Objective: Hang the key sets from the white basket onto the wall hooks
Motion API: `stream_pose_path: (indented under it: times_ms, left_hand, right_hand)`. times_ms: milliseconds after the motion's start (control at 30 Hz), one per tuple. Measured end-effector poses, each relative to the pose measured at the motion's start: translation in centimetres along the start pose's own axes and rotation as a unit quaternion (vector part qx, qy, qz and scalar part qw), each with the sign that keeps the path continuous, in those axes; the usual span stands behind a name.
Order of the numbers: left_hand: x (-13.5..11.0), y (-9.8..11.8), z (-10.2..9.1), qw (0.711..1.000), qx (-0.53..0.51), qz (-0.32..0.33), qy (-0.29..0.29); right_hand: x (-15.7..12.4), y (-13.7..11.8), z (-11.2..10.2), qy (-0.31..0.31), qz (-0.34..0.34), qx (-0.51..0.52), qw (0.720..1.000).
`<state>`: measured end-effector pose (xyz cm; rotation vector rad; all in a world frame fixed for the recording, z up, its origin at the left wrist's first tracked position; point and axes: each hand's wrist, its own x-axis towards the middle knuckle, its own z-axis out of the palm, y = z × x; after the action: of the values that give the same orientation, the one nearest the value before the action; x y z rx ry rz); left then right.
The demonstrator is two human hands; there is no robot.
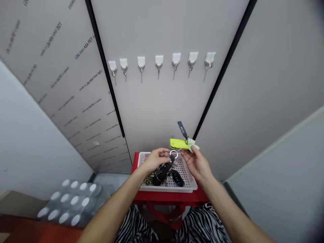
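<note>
At the lower centre, tray (192,185): white and perforated, resting on a red surface (199,197), with dark key fobs (177,178) lying in it.
Left hand (156,158): thumb and fingers pinch a silver key ring (173,154) just above the tray.
Black fob (164,170): hangs from the key ring down to the tray.
Right hand (196,163): fingertips hold a yellow-green key fob (178,144), just right of the key ring, over the tray's far edge.
Tag (182,129): dark, sticking up from the yellow-green key fob.
Hooks (159,62): a row of seven on the grey wall, upper centre.
Bottles (68,202): wrapped pack, lower left.
</note>
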<state>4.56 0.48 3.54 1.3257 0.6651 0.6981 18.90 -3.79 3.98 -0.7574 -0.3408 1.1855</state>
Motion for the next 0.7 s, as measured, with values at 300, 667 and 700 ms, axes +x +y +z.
stream_pose_path:
  times_ms: [300, 667, 700]
  left_hand:
    - [0.0, 1.3, -0.6, 0.987, -0.129, -0.099, 0.006]
    - [0.8, 1.8, 0.9, 0.97, -0.225, -0.082, 0.037]
    - [0.8, 2.0, 0.9, 0.97, -0.226, -0.083, 0.038]
  right_hand:
    - [-0.2, 0.9, -1.0, -0.001, -0.084, -0.178, 0.98]
    - [-1.9, 0.2, -0.3, -0.19, -0.313, -0.561, 0.743]
    - [-1.9, -0.1, 0.1, -0.198, -0.325, -0.577, 0.723]
